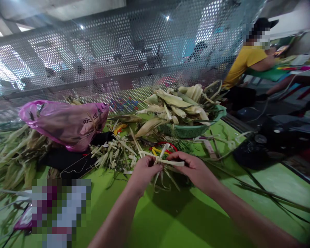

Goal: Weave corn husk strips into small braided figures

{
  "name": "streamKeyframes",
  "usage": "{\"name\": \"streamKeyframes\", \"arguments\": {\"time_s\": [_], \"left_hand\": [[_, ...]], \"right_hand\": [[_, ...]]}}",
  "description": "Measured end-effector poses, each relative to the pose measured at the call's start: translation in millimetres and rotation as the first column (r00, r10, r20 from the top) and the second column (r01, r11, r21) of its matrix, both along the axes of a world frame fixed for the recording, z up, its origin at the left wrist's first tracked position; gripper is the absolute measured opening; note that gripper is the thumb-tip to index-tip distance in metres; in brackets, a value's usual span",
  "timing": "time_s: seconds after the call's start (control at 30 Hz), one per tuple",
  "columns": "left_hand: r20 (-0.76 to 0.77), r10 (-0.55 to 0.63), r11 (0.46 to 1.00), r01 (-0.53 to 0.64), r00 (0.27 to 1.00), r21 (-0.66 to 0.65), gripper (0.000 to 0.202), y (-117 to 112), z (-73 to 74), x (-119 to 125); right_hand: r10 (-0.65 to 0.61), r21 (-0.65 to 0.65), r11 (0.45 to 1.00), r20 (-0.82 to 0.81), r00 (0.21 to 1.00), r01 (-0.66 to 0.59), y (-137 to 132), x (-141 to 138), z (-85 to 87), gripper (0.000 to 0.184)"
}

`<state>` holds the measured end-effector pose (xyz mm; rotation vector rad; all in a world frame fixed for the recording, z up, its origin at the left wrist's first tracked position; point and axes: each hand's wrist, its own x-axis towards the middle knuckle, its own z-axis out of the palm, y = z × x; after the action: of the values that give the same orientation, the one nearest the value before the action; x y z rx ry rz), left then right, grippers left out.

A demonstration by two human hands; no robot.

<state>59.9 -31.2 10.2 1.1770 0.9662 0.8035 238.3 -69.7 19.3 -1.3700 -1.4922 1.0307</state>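
One husk-strip bundle (165, 161), frame centre, between left hand (144, 172) and right hand (195, 168), both pinching it, one green basket (187, 131) right of centre, one pink bag (67, 120) left.

Left hand (146, 171), right hand (195, 168), forearms (120, 217) all bare

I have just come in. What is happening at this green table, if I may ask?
A person's left hand and right hand are holding pale strips, which cross each other, above the table. Beyond the hands, husks are heaped in a basin.
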Motion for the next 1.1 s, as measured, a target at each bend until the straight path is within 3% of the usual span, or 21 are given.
{"name": "streamKeyframes", "arguments": {"time_s": [0.1,0.17,0.27,0.33,0.5,0.63,0.77,0.83,0.93,1.1], "left_hand": [[-0.076,-0.002,0.999,0.006,0.997,0.05,0.015,0,-3.5,3],[-0.112,-0.018,0.995,0.029,0.994,0.092,0.011,-2,-4.8,5],[-0.162,-0.068,0.983,0.094,0.985,0.156,0.005,-4,-6.0,8],[-0.156,-0.098,0.977,0.125,0.983,0.17,0.008,-6,-6.3,8],[-0.067,-0.123,0.984,0.131,0.99,0.124,0.026,-8,-4.0,7],[0.111,-0.138,0.988,0.145,0.984,-0.057,0.033,-12,-2.8,9],[0.294,-0.125,0.943,0.206,0.947,-0.261,0.034,-15,-1.2,9],[0.272,-0.14,0.953,0.205,0.952,-0.225,0.031,-15,0.0,8],[0.139,-0.149,0.985,0.159,0.979,-0.067,0.031,-12,1.1,6],[0.008,-0.209,0.972,0.207,0.978,0.115,0.031,-7,-3.5,6]], "right_hand": [[-0.078,-0.054,0.996,-0.177,0.981,0.069,-2,0,4.5,0.032],[-0.061,-0.083,0.996,-0.21,0.976,0.044,-3,-1,3.9,0.04],[0.018,-0.018,1.0,-0.102,0.995,-0.02,-2,-5,-1.2,0.03],[0.006,0.058,0.998,-0.029,1.0,-0.005,0,-6,-4.0,0.023],[-0.027,0.104,0.994,-0.041,0.999,0.032,1,-4,-2.2,0.015],[-0.01,0.172,0.985,-0.021,1.0,0.014,-3,-3,1.2,0.011],[-0.022,0.244,0.97,0.068,0.997,0.005,-4,-3,2.3,0.012],[-0.041,0.277,0.961,0.113,0.993,0.008,-4,-2,2.4,0.01],[-0.048,0.294,0.956,0.158,0.986,0.0,-5,0,3.8,0.01],[-0.078,0.287,0.958,0.181,0.98,0.023,-8,1,6.8,0.022]]}}
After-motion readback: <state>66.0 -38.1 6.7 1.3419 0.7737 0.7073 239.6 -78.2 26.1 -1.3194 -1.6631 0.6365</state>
